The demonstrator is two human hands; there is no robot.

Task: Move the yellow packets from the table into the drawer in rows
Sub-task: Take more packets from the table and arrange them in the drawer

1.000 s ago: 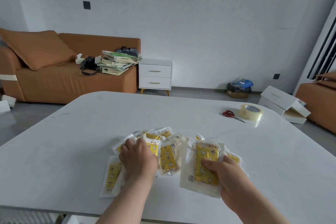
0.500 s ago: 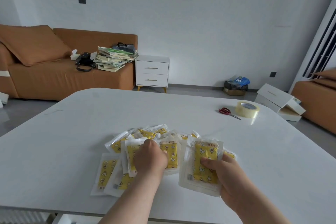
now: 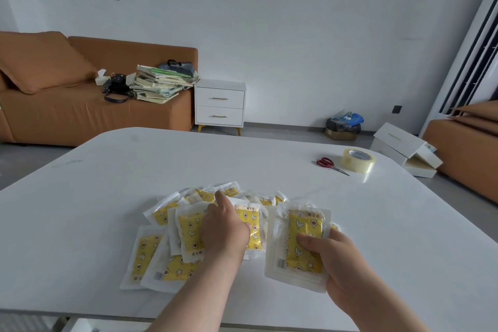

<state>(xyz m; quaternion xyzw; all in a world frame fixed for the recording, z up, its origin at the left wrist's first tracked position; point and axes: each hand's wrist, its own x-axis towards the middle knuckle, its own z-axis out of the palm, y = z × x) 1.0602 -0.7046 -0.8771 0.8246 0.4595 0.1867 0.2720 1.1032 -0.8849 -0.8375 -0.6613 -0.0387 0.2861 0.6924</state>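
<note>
Packet stack (image 3: 303, 225) clasped in right hand (image 3: 342, 261), thumb atop; left hand (image 3: 225, 232) on pile (image 3: 149, 250), forefinger out, hold unclear.

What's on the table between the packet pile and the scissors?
Nothing; in the head view, bare table runs from the packet pile to the scissors.

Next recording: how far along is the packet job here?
Done: nothing visible; no packets show put away. In hand: the right hand grips a stack of yellow star-print plastic packets; the left hand rests on the loose packet pile, its grip hidden. Left: that whole pile on the white table.
</note>
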